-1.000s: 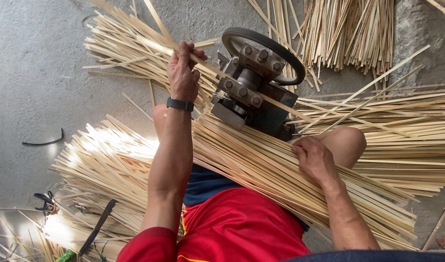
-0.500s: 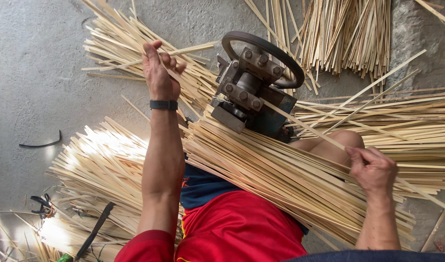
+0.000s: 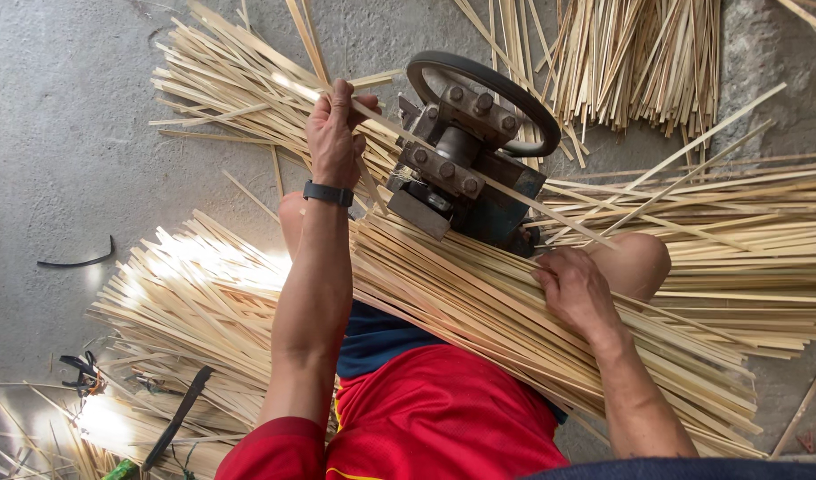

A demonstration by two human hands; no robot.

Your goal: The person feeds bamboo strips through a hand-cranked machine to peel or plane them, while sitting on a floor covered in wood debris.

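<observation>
A grey concrete floor [image 3: 70, 133] fills the view and carries everything here. Across it lie large heaps of pale split bamboo strips: one fan-shaped heap [image 3: 176, 293] spreads at lower left, another pile [image 3: 230, 80] lies at upper left, a bundle [image 3: 639, 53] sits at the top right, and a long stack [image 3: 755, 231] runs along the right side. The biggest bundle of bamboo strips [image 3: 479, 302] rests slantwise over the person's lap, above the red shorts [image 3: 434, 418] and a dark blue cloth [image 3: 377, 333].

Just beyond that lap bundle stands a dark iron splitting machine with a black round handwheel and bolted plates [image 3: 466, 160]. A single long thin bamboo strip [image 3: 514, 191] passes slantwise through the machine, from the upper left to the right.

The left hand [image 3: 337, 133] is raised to the left of the machine, its fingers closed around the near end of that thin strip; a black wristband [image 3: 328, 193] circles the wrist. The right hand [image 3: 577, 289] lies palm down on the lap bundle just beside the machine, fingers curled into the strips and gripping them, close to the bare knee [image 3: 635, 262].

At the lower left a dark long-bladed knife [image 3: 176, 418] lies on the strips, and a thin curved black piece [image 3: 74, 260] lies alone on the floor.
</observation>
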